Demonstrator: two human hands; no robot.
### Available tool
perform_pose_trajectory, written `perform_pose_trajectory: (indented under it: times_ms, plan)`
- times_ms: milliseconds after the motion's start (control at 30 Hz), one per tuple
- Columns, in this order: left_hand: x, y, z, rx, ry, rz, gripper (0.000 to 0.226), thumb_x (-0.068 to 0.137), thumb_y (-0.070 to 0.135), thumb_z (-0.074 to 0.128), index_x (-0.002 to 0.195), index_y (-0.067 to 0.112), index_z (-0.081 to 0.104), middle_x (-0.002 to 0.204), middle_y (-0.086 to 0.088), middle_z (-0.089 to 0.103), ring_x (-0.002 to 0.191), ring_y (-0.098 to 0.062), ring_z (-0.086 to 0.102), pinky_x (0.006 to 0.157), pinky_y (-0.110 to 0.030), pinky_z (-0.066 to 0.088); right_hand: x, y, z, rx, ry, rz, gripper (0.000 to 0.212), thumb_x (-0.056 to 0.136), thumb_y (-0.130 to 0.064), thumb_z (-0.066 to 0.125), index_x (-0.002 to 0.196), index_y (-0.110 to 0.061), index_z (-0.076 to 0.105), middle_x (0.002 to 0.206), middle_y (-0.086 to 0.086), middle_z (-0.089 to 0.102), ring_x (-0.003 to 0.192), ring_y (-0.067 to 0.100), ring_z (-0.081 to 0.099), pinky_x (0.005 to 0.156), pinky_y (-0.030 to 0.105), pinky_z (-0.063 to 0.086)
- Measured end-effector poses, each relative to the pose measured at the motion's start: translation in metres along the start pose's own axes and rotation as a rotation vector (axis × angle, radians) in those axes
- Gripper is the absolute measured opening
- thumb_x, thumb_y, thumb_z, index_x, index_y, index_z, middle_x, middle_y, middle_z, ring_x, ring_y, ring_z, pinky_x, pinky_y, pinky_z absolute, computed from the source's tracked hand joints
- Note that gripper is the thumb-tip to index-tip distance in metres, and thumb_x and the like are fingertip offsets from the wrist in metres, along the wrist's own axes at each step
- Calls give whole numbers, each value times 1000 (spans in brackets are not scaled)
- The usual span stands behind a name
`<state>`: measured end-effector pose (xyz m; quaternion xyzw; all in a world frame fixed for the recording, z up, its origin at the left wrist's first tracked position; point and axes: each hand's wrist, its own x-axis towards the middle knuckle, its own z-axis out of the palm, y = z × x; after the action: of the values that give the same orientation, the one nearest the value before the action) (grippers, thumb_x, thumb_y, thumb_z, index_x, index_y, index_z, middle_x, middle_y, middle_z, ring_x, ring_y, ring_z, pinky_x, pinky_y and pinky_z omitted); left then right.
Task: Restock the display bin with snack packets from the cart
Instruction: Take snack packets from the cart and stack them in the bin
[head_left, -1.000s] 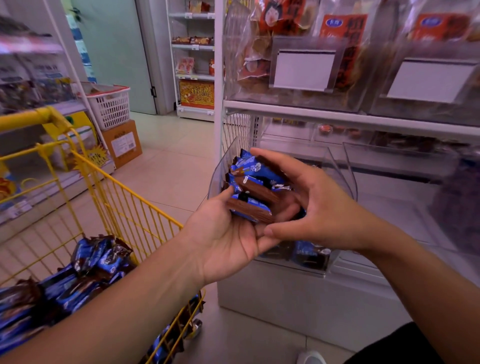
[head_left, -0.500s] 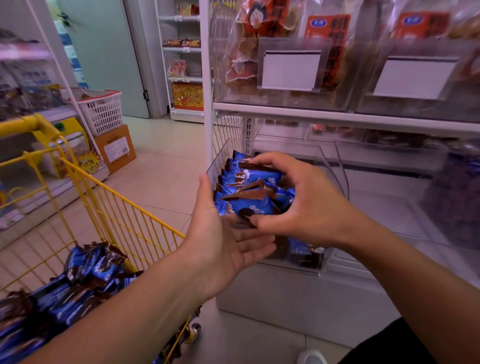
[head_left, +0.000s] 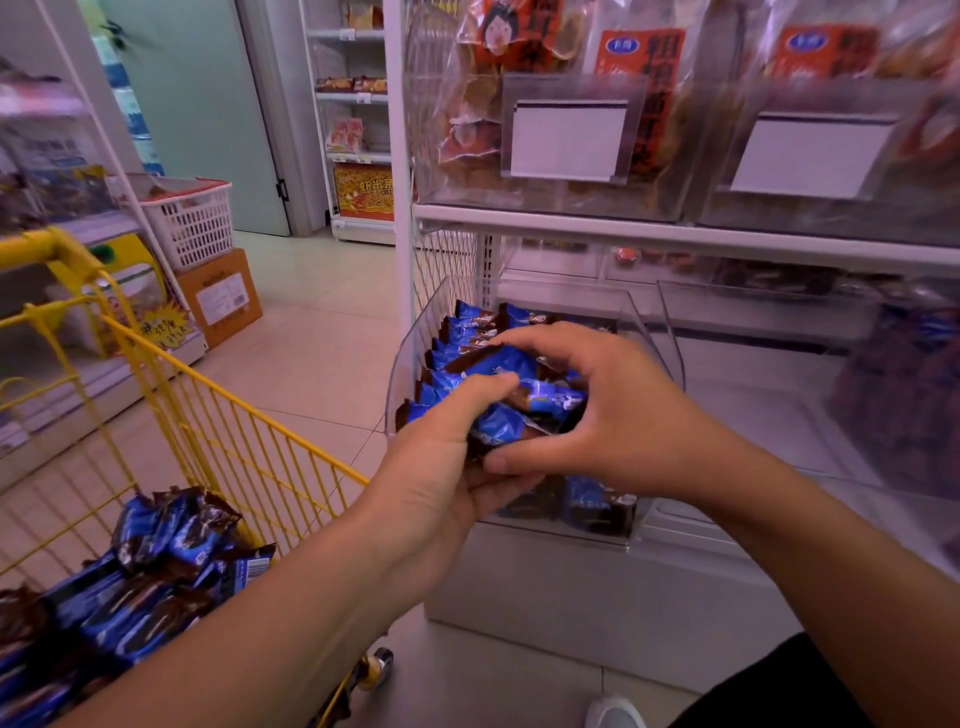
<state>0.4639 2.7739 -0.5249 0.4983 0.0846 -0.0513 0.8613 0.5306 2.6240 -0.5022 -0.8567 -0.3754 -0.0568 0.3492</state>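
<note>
Mid-restock: left hand (head_left: 436, 467) and right hand (head_left: 597, 415) both clasp a bunch of blue snack packets (head_left: 498, 384) over the clear display bin (head_left: 410, 358), partly filled; many packets remain in the yellow cart (head_left: 223, 415).

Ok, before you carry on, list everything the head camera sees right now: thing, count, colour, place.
snack packets in hands: a bunch, blue and brown, held over the bin
display bin: one, clear, lower shelf, a few packets at its bottom
cart: one, yellow wire, left
packets in cart: a heap, blue and brown
upper bins: two, clear with white blank labels, bagged red-orange snacks inside
basket: one, white with red rim, on a cardboard box
left hand: under the bunch, thumb on top
right hand: curled over the bunch
</note>
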Motion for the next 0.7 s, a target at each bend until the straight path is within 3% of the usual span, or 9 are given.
perform_pose_trajectory:
  times_ms: [67, 133, 300, 400, 500, 600, 700]
  plan:
    - [0, 0, 0, -65, -47, -72, 55, 73, 35, 71, 121, 7, 68, 120, -19, 69, 107, -32, 69, 76, -38, 60, 0, 6, -4, 280, -106, 76, 80, 63, -39, 94, 134, -20, 60, 122, -5, 70, 115, 9, 65, 102, 33, 51]
    - [2, -1, -2, -160, -39, -133, 52, 75, 29, 70, 121, 5, 68, 115, -21, 71, 106, -34, 69, 66, -35, 61, -2, 10, -9, 595, -152, 196, 70, 69, -26, 86, 132, -13, 60, 117, 5, 74, 106, 17, 70, 95, 36, 57]
    - [3, 2, -4, -150, -84, -139, 59, 63, 32, 77, 115, 6, 70, 107, -24, 72, 86, -36, 74, 62, -36, 60, 2, 16, -4, 908, -133, 347, 40, 86, -32, 67, 120, -10, 66, 114, 12, 74, 98, 22, 72, 87, 49, 57]
    - [5, 3, 0, 67, 31, -51, 48, 59, 33, 83, 101, 12, 74, 96, -17, 76, 78, -30, 75, 61, -37, 60, 5, 16, -3, 796, -101, 311, 23, 94, -30, 64, 113, -18, 70, 109, 7, 76, 97, 21, 74, 83, 47, 61]
    - [9, -1, -2, 268, 199, 88, 44, 66, 35, 83, 103, 22, 64, 88, -4, 77, 76, -24, 76, 60, -40, 61, 7, 13, -7, 485, -77, 229, 10, 95, -32, 66, 103, -35, 72, 100, -2, 75, 92, 15, 74, 76, 43, 63]
    - [4, -3, -5, 638, 244, 306, 40, 68, 46, 80, 98, 40, 54, 81, 24, 69, 70, 3, 69, 50, -18, 54, 9, 9, -10, 148, -62, 115, 20, 94, -37, 69, 110, -25, 71, 95, -11, 71, 85, 3, 65, 80, 32, 52]
    - [1, -4, -5, 869, 269, 489, 52, 74, 42, 78, 109, 44, 39, 86, 27, 64, 74, 17, 61, 46, -4, 42, 9, 5, -11, -38, -56, 70, 18, 91, -39, 70, 101, -24, 71, 77, -17, 64, 70, -3, 56, 66, 20, 39]
